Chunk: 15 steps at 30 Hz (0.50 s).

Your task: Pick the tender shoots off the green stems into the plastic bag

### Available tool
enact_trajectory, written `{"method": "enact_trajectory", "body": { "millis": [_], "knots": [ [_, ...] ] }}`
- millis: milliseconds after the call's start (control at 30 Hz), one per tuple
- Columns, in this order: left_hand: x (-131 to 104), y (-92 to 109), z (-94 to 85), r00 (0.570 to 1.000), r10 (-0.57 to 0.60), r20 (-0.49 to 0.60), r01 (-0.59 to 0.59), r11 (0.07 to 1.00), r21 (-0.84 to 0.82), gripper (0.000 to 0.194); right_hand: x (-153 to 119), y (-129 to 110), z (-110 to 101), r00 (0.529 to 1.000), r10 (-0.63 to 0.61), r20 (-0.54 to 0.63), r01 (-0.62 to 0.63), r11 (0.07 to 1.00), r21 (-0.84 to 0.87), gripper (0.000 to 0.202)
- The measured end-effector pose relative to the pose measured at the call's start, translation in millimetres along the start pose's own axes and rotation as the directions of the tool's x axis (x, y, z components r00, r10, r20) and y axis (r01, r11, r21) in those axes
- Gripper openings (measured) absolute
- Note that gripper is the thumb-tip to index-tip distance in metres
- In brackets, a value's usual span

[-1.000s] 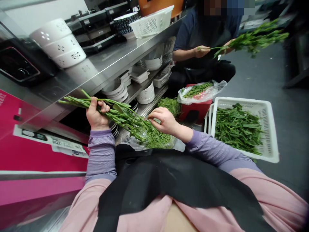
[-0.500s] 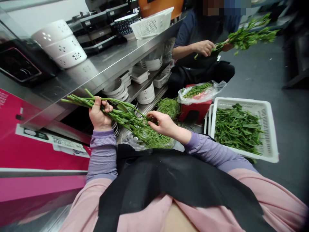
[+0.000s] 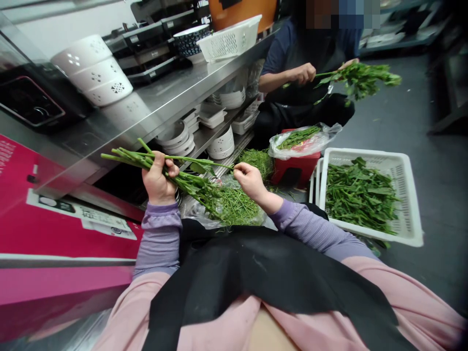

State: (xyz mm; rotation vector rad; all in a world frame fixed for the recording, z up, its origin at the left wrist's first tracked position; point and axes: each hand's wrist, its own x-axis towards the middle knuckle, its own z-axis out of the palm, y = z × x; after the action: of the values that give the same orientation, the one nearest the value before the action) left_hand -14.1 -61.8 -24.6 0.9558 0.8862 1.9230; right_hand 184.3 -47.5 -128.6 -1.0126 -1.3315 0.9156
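Observation:
A bunch of leafy green stems (image 3: 193, 190) is wrapped in the fingers of my left hand (image 3: 160, 179), cut ends pointing left. One stem (image 3: 208, 162) runs apart from the bunch to my right hand (image 3: 252, 181), whose thumb and fingers pinch its far end. Below the bunch lies a heap of thin green trimmings (image 3: 239, 204) on a clear plastic bag (image 3: 204, 219). To the right of my right hand, a white slotted basket (image 3: 409, 195) holds a pile of picked greens (image 3: 360, 195).
A co-worker (image 3: 281, 63) squats ahead, holding another bunch of greens (image 3: 369, 80). Between us is a red box (image 3: 296, 170) with bagged stems (image 3: 298, 138) on top. A steel counter (image 3: 164, 102) with shelves of white bowls (image 3: 221, 144) runs along the left, beside a pink cabinet (image 3: 66, 214).
My right hand has moved a little right and up, drawing one stem straight away from the bunch. My left hand has shifted slightly right. The co-worker's greens have swung lower.

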Motion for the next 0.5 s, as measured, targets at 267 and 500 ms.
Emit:
{"method": "enact_trajectory", "body": {
  "millis": [267,500],
  "knots": [
    [-8.5,-9.8,5.3,0.997,-0.057,0.046,0.058,0.998,-0.034,0.031,32.4,30.0,-30.6,0.833,0.506,-0.224,-0.349,0.796,0.495,0.015],
    [-10.6,-25.3,11.0,0.989,-0.109,0.098,0.110,0.994,-0.002,0.030,1.8,-25.4,-29.2,0.895,-0.317,0.313,0.394,0.890,-0.227,0.020]
  ]
}}
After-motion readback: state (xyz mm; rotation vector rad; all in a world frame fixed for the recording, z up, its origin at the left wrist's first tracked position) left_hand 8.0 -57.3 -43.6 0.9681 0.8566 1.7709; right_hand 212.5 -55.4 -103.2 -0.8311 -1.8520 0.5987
